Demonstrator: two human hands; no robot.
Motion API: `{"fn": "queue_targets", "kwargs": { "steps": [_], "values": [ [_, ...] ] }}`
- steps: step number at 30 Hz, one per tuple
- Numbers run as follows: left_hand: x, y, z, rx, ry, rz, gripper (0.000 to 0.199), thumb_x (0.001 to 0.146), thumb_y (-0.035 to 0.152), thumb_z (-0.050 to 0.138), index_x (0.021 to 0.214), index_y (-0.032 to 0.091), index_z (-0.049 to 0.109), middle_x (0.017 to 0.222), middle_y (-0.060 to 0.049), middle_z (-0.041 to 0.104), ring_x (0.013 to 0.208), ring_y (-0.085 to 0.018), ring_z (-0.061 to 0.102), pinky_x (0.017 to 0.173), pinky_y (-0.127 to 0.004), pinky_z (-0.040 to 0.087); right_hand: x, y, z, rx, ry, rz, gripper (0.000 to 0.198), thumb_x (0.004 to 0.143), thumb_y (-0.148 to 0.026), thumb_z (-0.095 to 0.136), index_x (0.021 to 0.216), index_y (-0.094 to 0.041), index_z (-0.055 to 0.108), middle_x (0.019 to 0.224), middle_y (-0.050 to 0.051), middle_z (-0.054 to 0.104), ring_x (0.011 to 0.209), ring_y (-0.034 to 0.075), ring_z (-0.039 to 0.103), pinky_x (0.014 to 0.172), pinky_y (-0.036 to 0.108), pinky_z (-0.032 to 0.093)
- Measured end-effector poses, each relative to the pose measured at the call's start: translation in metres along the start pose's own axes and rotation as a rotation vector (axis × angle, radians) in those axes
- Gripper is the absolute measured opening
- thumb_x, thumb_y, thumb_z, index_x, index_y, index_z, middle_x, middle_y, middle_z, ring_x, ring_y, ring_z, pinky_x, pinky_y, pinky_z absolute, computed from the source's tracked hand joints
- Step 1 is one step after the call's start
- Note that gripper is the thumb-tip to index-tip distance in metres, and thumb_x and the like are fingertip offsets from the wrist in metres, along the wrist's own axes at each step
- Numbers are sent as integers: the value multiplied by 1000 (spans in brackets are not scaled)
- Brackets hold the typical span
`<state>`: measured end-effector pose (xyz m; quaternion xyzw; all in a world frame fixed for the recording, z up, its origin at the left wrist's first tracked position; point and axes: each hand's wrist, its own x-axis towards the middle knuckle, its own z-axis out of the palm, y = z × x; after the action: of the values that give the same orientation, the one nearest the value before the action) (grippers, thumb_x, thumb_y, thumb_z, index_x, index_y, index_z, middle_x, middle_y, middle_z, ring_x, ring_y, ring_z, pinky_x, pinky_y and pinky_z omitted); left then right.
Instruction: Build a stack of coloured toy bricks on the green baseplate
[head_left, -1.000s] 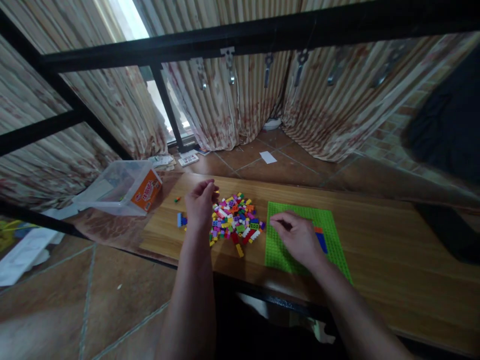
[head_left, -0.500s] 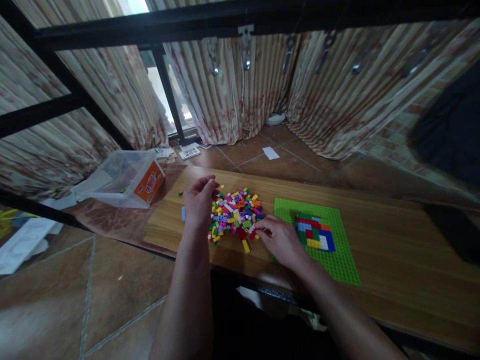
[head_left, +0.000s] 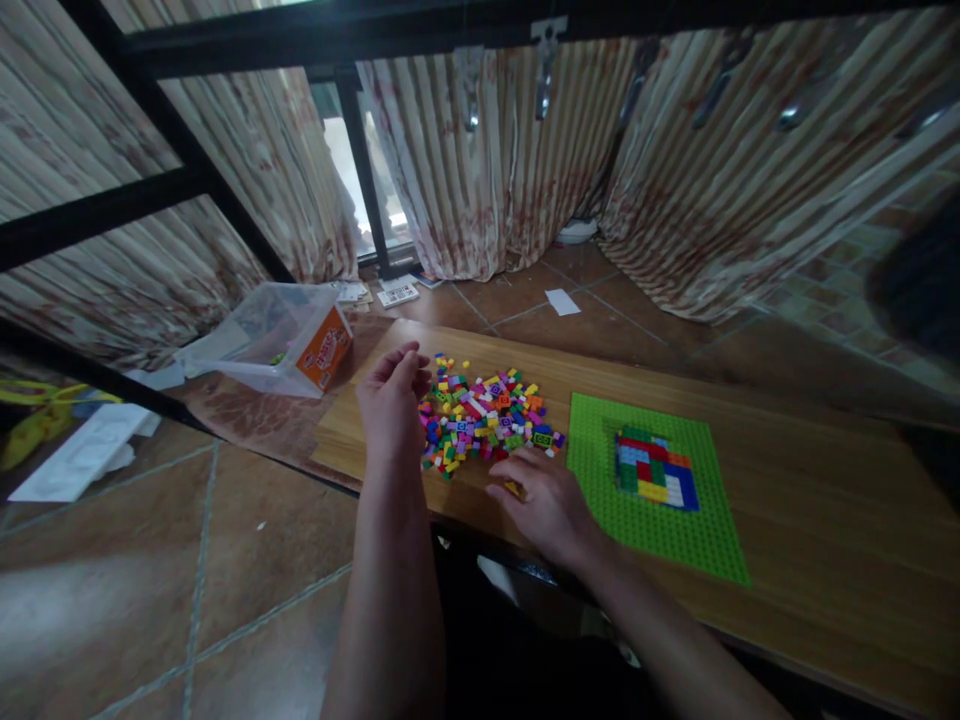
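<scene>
By the curled right hand (head_left: 547, 508), one yellow brick (head_left: 514, 488) is partly covered; whether gripped cannot be told. The left hand (head_left: 391, 395) is half-curled, contents hidden, beside loose bricks (head_left: 491, 408), unattached and too many to count. On the worktop (head_left: 825, 510), one multicoloured block (head_left: 654, 470) is built on one green baseplate (head_left: 600, 428).

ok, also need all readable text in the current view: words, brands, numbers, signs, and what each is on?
None legible.
Orange label on the clear bin: pale characters, too blurred to read.
White booklet on the floor: dark print, too small to read.
Loose bricks, green board: no lettering visible.
</scene>
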<state>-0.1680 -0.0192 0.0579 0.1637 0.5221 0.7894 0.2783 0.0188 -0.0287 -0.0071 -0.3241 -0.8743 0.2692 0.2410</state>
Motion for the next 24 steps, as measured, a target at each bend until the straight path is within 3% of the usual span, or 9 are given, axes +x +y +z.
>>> {"fn": "queue_targets", "kwargs": {
  "steps": [3, 9, 14, 19, 24],
  "values": [
    [3, 3, -6, -54, 41, -8, 23, 57, 23, 71, 78, 13, 66, 65, 2, 60, 51, -4, 49, 50, -16, 38, -1, -6, 11, -8, -14, -37, 7, 86, -20, 60, 84, -19, 67, 85, 5, 63, 83, 19, 58, 76, 31, 46],
    [5, 3, -6, -113, 14, -35, 24, 56, 21, 73, 77, 13, 66, 66, 2, 60, 52, -4, 49, 51, -16, 38, 11, -10, 17, -51, 24, 23, 10, 87, -18, 57, 90, -20, 67, 86, 4, 62, 86, 20, 57, 77, 32, 46],
    [6, 2, -6, -142, 12, -58, 24, 55, 21, 74, 77, 13, 67, 67, 2, 59, 52, -3, 49, 50, -15, 38, 29, -23, 26, -124, 42, -27, 16, 87, -24, 60, 100, -21, 68, 98, 7, 61, 97, 23, 52, 85, 36, 45],
    [7, 4, -5, -130, 2, -97, 26, 54, 19, 74, 78, 13, 67, 67, 3, 59, 54, -3, 50, 51, -14, 40, 40, -28, 37, -221, 16, -3, 15, 88, -26, 58, 94, -18, 70, 101, 9, 59, 98, 24, 50, 88, 37, 45],
    [9, 6, -5, -100, -6, -109, 22, 56, 18, 72, 77, 13, 67, 67, 3, 58, 53, -3, 50, 50, -13, 41, 43, -25, 43, -182, 23, 24, 9, 84, -23, 63, 90, -19, 69, 101, 8, 59, 101, 23, 50, 89, 35, 45]
  ]
}}
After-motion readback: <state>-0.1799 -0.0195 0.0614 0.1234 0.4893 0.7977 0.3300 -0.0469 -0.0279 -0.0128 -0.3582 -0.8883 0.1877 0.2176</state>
